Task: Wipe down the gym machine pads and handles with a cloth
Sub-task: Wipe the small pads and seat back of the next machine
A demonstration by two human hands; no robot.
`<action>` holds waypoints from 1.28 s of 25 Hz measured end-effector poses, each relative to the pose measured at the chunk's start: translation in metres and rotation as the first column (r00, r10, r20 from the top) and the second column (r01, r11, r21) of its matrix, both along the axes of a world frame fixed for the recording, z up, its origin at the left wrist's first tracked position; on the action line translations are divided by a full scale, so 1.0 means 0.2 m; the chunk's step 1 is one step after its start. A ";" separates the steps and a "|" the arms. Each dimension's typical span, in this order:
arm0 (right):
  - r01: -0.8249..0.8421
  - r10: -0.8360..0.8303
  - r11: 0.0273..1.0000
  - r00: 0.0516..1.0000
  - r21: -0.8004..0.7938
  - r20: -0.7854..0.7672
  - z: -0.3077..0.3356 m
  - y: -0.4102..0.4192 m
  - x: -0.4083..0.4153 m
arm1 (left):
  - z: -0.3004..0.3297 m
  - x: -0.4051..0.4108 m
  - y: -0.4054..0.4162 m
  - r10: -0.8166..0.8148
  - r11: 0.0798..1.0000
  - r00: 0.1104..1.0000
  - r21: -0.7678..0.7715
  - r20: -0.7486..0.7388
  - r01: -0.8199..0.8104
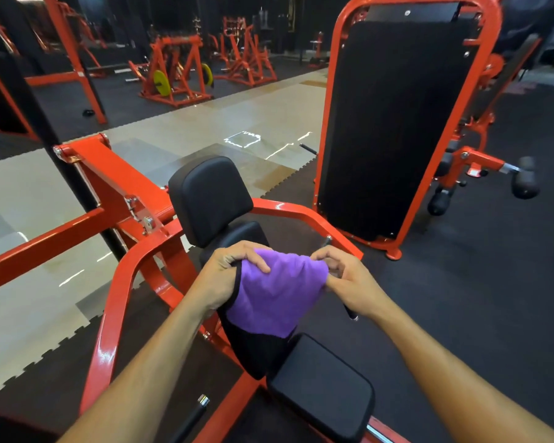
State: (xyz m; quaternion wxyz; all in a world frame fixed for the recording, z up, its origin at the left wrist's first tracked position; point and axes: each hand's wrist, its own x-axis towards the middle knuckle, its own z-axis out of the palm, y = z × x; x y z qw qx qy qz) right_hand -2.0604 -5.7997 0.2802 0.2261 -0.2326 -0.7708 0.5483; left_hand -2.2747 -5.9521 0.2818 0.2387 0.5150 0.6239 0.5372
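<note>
A purple cloth (274, 295) with a dark edge hangs stretched between my two hands over the machine's black back pad (253, 350). My left hand (229, 276) grips the cloth's left top corner, thumb over the fabric. My right hand (346, 279) pinches the right top corner. Beyond the cloth stands the black chest pad (210, 196), upright on the orange frame (109, 314). The black seat pad (323, 388) lies below the cloth, toward me. A black handle (191, 417) with a chrome tip shows at the bottom, and another handle end (351, 313) peeks out under my right wrist.
An orange lever arm (39, 247) runs off to the left. A weight-stack tower with a black shield (397, 123) stands at the right, with a roller-pad machine (525, 180) behind it. More orange machines (176, 71) stand across the tiled aisle.
</note>
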 end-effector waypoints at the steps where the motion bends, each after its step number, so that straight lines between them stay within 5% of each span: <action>1: -0.002 0.002 1.000 1.000 -0.020 -0.011 -0.02 0.00 0.01 | -0.01 -0.03 0.00 0.021 0.999 0.996 0.031 -0.084 -0.018; 4: 0.014 -0.019 0.992 0.999 -0.121 -0.039 -0.11 0.00 0.02 | -0.03 -0.03 -0.03 -0.034 0.994 0.977 -0.107 -0.211 0.012; 7: 0.018 -0.021 0.950 1.000 -0.312 -0.004 -0.21 -0.01 0.02 | -0.06 -0.03 -0.03 -0.045 0.995 0.857 -0.104 -0.513 -0.010; 9: -0.040 -0.009 0.776 0.997 -0.630 -0.074 -0.30 -0.02 0.02 | -0.12 0.01 0.01 -0.100 0.988 0.827 -0.157 -0.554 0.015; 11: -0.075 -0.118 0.465 0.982 -0.882 -0.145 -0.42 -0.05 0.03 | -0.17 0.07 0.08 -0.204 0.940 0.839 -0.341 -0.505 0.023; 15: -0.083 -0.209 0.231 0.969 -0.969 -0.133 -0.73 -0.06 0.03 | -0.35 0.06 0.30 -0.360 0.784 0.808 -0.621 -0.467 -0.009; 17: 0.069 -0.179 0.368 0.984 -0.927 0.002 -0.83 -0.03 0.01 | -0.43 -0.03 0.43 -0.550 0.653 0.662 -0.756 -0.510 -0.041; 19: 0.192 -0.143 0.580 0.981 -0.791 0.133 -0.93 0.06 -0.02 | -0.46 -0.19 0.58 -0.797 0.483 0.323 -0.859 -0.511 -0.168; 21: 0.315 -0.221 0.645 0.949 -0.696 0.225 -1.01 0.19 -0.07 | -0.43 -0.38 0.72 -0.863 0.489 -0.030 -0.818 -0.504 -0.304; 23: 0.483 -0.379 0.613 0.874 -0.626 0.304 -1.06 0.38 -0.15 | -0.37 -0.58 0.87 -0.806 0.590 -0.210 -0.722 -0.554 -0.361; 27: 0.557 -0.431 0.745 0.822 -0.367 0.372 -1.10 0.78 -0.46 | -0.40 -0.74 1.10 -0.786 0.617 -0.233 -0.708 -0.572 -0.343; 30: 0.304 -0.197 0.920 0.904 -0.246 0.378 -1.11 0.97 -0.82 | -0.53 -0.79 1.10 -0.718 0.695 -0.149 -0.688 -0.680 -0.211; 32: 0.117 0.027 0.950 0.894 -0.291 0.447 -1.15 1.00 -1.06 | -0.58 -0.83 1.10 -0.622 0.783 -0.118 -0.611 -0.774 -0.120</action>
